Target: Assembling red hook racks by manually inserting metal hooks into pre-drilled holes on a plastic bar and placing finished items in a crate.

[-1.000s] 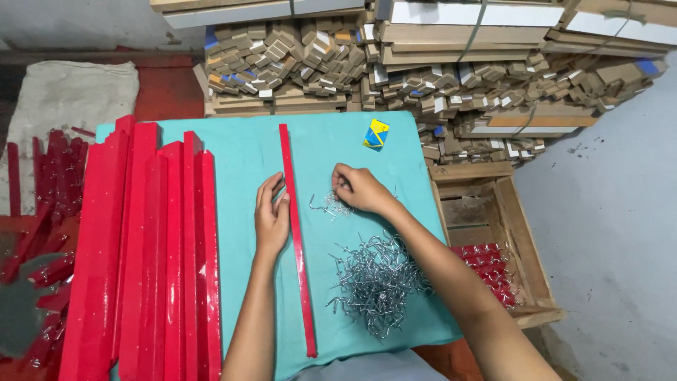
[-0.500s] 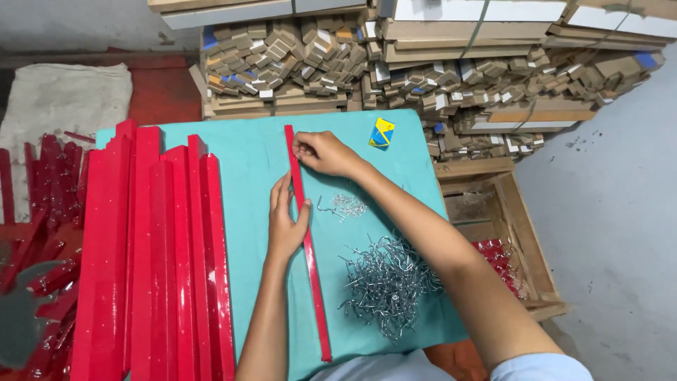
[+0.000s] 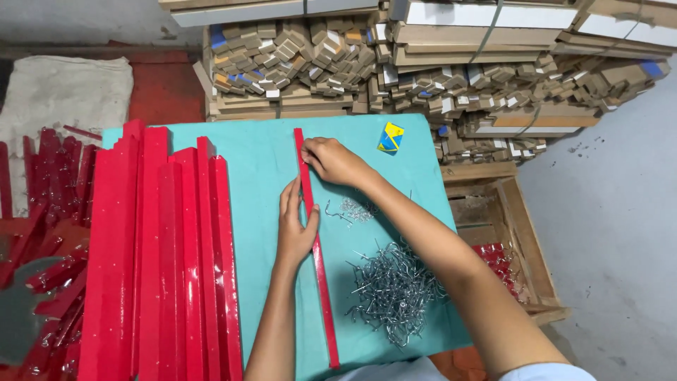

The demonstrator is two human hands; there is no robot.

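A long thin red strip (image 3: 319,268) lies lengthwise on the teal table (image 3: 257,162). My left hand (image 3: 295,226) rests flat on its middle, pressing it down. My right hand (image 3: 336,161) is at the strip's far end, fingers pinched against it; whether they hold a small hook I cannot tell. A small cluster of metal hooks (image 3: 352,210) lies just right of the strip, and a large pile of hooks (image 3: 395,288) sits nearer me under my right forearm.
Several long red strips (image 3: 162,261) are stacked on the table's left side, more red pieces (image 3: 42,219) on the floor beyond. A small blue and yellow box (image 3: 390,137) sits at the far right corner. Bundled cardboard stacks (image 3: 423,63) behind; a wooden crate (image 3: 501,226) to the right.
My right hand left the small hook cluster and moved up to the far end of the strip. My left hand stayed pressed on the strip's middle.
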